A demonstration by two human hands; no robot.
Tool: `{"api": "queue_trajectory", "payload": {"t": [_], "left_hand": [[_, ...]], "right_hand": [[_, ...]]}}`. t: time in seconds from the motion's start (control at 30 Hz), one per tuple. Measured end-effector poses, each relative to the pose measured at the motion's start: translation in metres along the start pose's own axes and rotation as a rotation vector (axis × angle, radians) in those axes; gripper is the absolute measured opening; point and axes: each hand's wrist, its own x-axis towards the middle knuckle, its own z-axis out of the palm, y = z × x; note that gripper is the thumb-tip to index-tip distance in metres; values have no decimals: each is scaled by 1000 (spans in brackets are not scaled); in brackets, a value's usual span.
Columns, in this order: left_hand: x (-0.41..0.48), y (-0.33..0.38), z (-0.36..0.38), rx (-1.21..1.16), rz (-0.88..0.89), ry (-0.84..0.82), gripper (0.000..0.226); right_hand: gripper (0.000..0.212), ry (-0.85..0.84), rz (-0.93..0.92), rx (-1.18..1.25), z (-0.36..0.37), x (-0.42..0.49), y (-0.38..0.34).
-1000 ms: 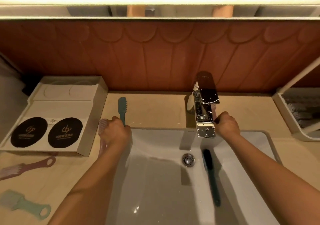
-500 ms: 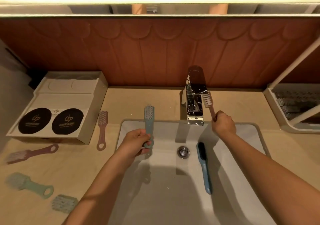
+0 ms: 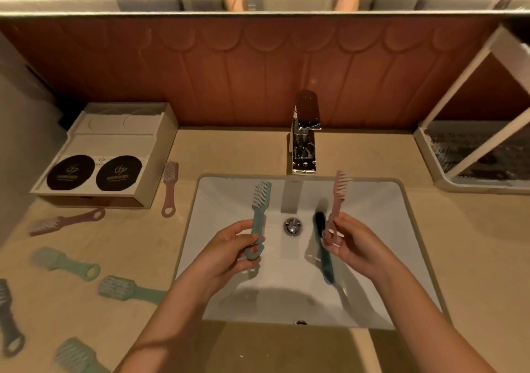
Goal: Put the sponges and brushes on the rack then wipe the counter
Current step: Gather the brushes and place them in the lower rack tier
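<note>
**A:** What is changing over the last second?

**B:** Both hands are coming back from the rear of the counter (image 3: 473,243). The left hand (image 3: 229,250) is now holding the teal brush (image 3: 259,214) over the sink (image 3: 401,200), fingers curled round the handle and bristles pointing away. The right hand (image 3: 354,245) is pinching the pink brush (image 3: 338,197) low on its handle, holding it upright just in front of the faucet (image 3: 304,146).

**A:** Meaning for the task?

**B:** Two brushes are off the counter. I'm judging both are heading for the rack (image 3: 470,157) at far right. A dark brush (image 3: 322,246) is lying in the basin. Several loose brushes (image 3: 66,262) are waiting on the left, near the box (image 3: 114,143).

**A:** Room for moving?

**B:** The rightward path is looking open, with bare counter running between basin rim and rack. The rack's slanted white frame is crossing its opening, so a hand is likely needing to enter beneath or beside it. The left hand is facing the right arm if it is crossing over.
</note>
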Motion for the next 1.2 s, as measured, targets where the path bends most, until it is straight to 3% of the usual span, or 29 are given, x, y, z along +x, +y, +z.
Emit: {"api": "queue_trajectory", "payload": {"t": [0.13, 0.27, 0.47, 0.63, 0.77, 0.9, 1.07, 1.2], "left_hand": [[-8, -21, 10, -254, -49, -41, 21], [-11, -35, 16, -246, -62, -37, 20], [-16, -46, 27, -125, -73, -9, 23], [-11, -50, 45, -120, -74, -25, 24], [-5, -50, 62, -200, -117, -90, 22], [2, -47, 88, -69, -146, -138, 20], [10, -45, 124, 153, -121, -170, 27], [9, -46, 155, 272, -55, -193, 25]], "right_hand": [[19, 19, -14, 108, -6, -21, 17], [31, 24, -22, 111, -12, -37, 31], [25, 48, 41, 132, -11, -49, 40], [27, 210, -11, -258, -16, -63, 33], [21, 237, -30, -274, -28, -68, 26], [25, 240, -77, -243, -51, -78, 18], [11, 220, -112, -60, -79, -91, 4], [14, 250, -144, -230, -107, -103, -9]]}}
